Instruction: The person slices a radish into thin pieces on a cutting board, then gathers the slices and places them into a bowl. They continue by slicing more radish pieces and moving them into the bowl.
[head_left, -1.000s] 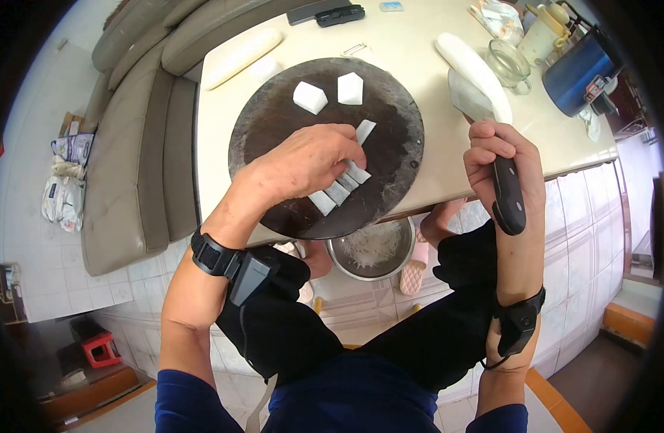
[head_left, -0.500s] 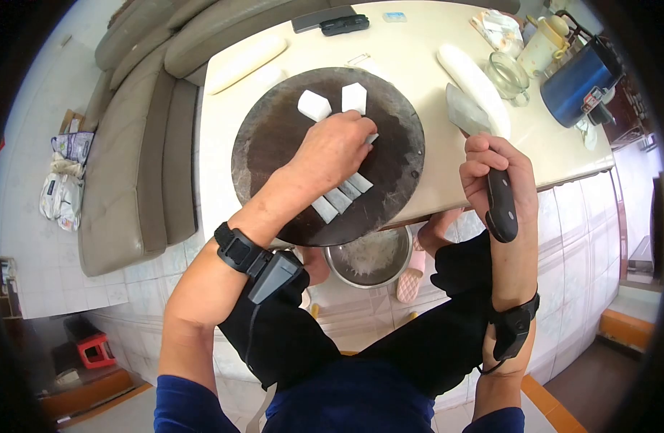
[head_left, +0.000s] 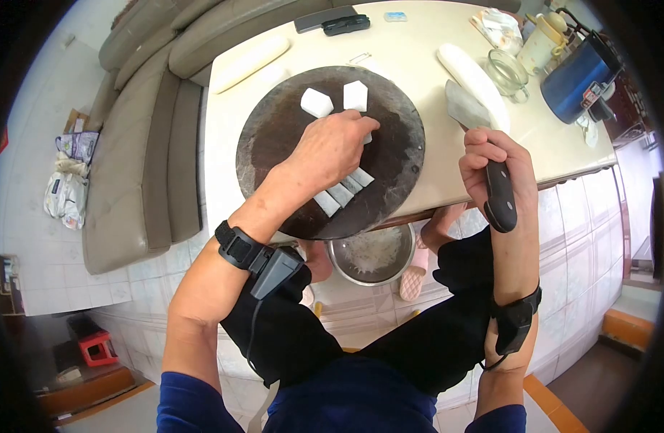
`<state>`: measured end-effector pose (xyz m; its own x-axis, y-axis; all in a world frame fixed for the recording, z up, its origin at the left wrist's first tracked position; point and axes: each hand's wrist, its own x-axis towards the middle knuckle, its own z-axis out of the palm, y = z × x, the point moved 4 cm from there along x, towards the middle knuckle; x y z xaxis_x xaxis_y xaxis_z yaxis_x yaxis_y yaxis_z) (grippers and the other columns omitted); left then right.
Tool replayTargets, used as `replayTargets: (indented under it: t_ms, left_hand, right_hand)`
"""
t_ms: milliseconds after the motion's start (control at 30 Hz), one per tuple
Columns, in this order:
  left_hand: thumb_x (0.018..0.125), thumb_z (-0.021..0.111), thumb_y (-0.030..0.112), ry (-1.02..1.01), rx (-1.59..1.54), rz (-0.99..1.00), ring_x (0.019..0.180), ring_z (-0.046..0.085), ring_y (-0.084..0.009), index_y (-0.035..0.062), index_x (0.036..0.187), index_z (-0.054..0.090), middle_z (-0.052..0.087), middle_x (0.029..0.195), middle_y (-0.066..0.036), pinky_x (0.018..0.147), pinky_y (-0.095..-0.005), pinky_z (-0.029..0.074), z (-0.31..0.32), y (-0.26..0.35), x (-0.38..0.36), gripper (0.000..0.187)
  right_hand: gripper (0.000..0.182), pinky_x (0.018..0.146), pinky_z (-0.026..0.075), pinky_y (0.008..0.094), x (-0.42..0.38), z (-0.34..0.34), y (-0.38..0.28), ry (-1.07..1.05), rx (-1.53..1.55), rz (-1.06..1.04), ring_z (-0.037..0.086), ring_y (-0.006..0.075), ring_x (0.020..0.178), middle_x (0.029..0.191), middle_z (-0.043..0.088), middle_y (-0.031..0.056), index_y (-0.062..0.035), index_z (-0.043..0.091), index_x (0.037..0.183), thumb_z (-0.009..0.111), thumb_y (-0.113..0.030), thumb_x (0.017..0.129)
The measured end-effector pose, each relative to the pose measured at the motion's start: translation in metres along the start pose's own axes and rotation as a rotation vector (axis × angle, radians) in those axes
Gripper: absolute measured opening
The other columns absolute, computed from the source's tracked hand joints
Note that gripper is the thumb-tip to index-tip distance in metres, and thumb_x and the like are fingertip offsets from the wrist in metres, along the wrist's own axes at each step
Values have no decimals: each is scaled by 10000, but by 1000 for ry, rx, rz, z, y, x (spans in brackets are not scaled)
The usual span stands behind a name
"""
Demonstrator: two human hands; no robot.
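Observation:
My left hand (head_left: 332, 144) is curled over the round dark chopping board (head_left: 274, 159). Its fingers are closed on a small white radish piece (head_left: 368, 137), mostly hidden beneath them. Beyond the fingers lie two thick white radish chunks (head_left: 317, 102). Several thin radish slices (head_left: 339, 193) lie in an overlapping row on the near side of that hand. To the right of the board, my right hand (head_left: 496, 162) grips a kitchen knife (head_left: 500, 195) by its black handle, the broad blade pointing away from me above the table.
A long peeled radish (head_left: 476, 83) lies by the blade, another (head_left: 252, 63) at the back left. A glass mug (head_left: 506, 74) and a blue kettle (head_left: 578, 79) stand at the right. Below the table edge, a metal basin (head_left: 371, 256) holds white shreds.
My left hand has shifted slightly, its index finger now more stretched to the right. My right hand keeps the knife in nearly the same place. The view has moved a little.

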<state>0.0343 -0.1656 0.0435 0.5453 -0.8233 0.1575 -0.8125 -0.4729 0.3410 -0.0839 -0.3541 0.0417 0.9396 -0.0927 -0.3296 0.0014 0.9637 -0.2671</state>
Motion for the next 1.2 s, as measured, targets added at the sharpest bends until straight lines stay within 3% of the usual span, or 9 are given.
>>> replayTargets:
  t_ms: [233,333,433,467,533,600,700,800,1200]
  left_hand:
    - [833,588,13,91,-88,79,895,620,-384,14,1094,637,655,941,-172,789,-427,507,0,-9,0,267]
    - [842,611,28,187,-5,32,791,658,-296,24,1104,635,667,824,-129,716,-375,513,-22,-9,-5,263]
    - [881,644,57,107,-531,-303,735,593,-47,28,1064,639,652,811,-5,637,-223,474,-47,-17,-30,186]
    - [881,644,57,104,-527,-302,735,593,-47,28,1064,639,652,811,-5,637,-223,474,-49,-12,-41,186]
    - [867,629,-10,224,-875,-443,701,600,-53,9,1024,635,651,803,-14,600,-223,490,-53,-2,-71,157]
    - [860,656,-31,258,-916,-541,715,612,-56,-6,1005,634,667,861,-22,615,-209,499,-37,-5,-104,149]
    - [853,686,-16,416,-941,-659,689,608,-55,-8,948,641,667,805,-16,617,-207,500,-3,-11,-143,106]
    - [848,696,-11,533,-855,-661,671,586,-44,-6,879,652,662,756,-10,611,-190,471,11,-8,-152,55]
    - [797,728,25,523,-540,-698,585,525,-64,10,795,664,622,671,0,557,-236,445,15,-12,-136,66]
  right_hand:
    - [60,529,457,249,5,-1,5,12,7,11,496,43,519,788,544,62,29,466,932,494,-24,931]
    - [63,531,457,249,5,-1,4,-26,19,22,500,43,525,793,547,65,29,465,938,494,-27,932]
    - [65,532,456,247,4,-1,2,-22,11,13,498,45,527,797,551,65,29,465,940,497,-27,930]
    - [66,532,454,246,4,-1,2,-15,13,16,496,47,528,801,554,71,29,464,941,499,-25,928]
    - [67,533,452,246,4,1,3,-16,22,17,494,49,528,805,557,76,29,463,941,500,-24,925]
    - [66,531,447,246,5,2,4,15,-3,2,493,55,527,811,562,89,31,459,938,502,-15,916]
    - [70,529,446,247,5,6,9,25,-1,17,499,57,532,812,565,97,33,455,946,501,-3,906]
    - [83,527,447,241,8,7,15,-2,6,39,501,59,530,809,569,98,33,453,959,503,9,897]
    - [105,532,457,250,17,3,19,9,14,63,504,60,523,828,578,110,33,447,967,512,4,890]
